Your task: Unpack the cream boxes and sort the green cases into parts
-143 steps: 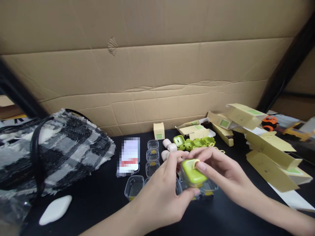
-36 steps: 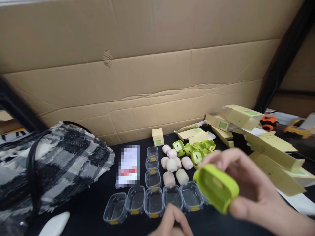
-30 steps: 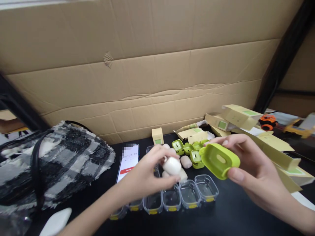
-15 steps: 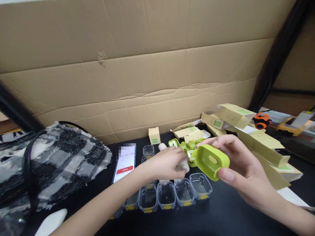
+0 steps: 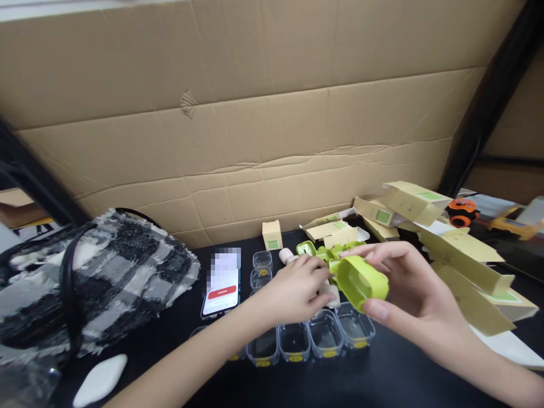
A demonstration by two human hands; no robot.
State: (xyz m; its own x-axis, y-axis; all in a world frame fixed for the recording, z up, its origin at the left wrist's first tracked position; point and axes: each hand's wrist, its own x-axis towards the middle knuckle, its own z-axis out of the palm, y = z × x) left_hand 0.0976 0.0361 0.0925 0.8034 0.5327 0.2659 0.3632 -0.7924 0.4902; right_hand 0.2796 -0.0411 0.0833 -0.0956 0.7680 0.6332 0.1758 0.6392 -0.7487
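My right hand [image 5: 408, 289] grips a hollow bright-green case [image 5: 361, 283] between thumb and fingers, its open side facing me and tilted down to the left. Just left of it, my left hand [image 5: 300, 286] is bent with the thumb and fingers around a white rounded piece [image 5: 332, 296], partly hidden by the hand. More green cases [image 5: 306, 248] lie in a cluster behind both hands. Below the left hand stands a row of clear plastic cups with yellow labels, among them one cup [image 5: 325, 334]. A pinkish-white rounded piece [image 5: 285, 256] lies beyond the left hand.
A phone [image 5: 221, 283] lies left of more clear cups [image 5: 261, 260]. A small carton [image 5: 272, 235] stands at the back; opened cartons [image 5: 463, 272] pile up on the right. A plaid bag [image 5: 136, 277] and a white rounded object [image 5: 102, 378] are on the left.
The green case in my right hand has turned, so less of its inside shows. My left hand has shifted slightly toward it. The whole view has moved a little.
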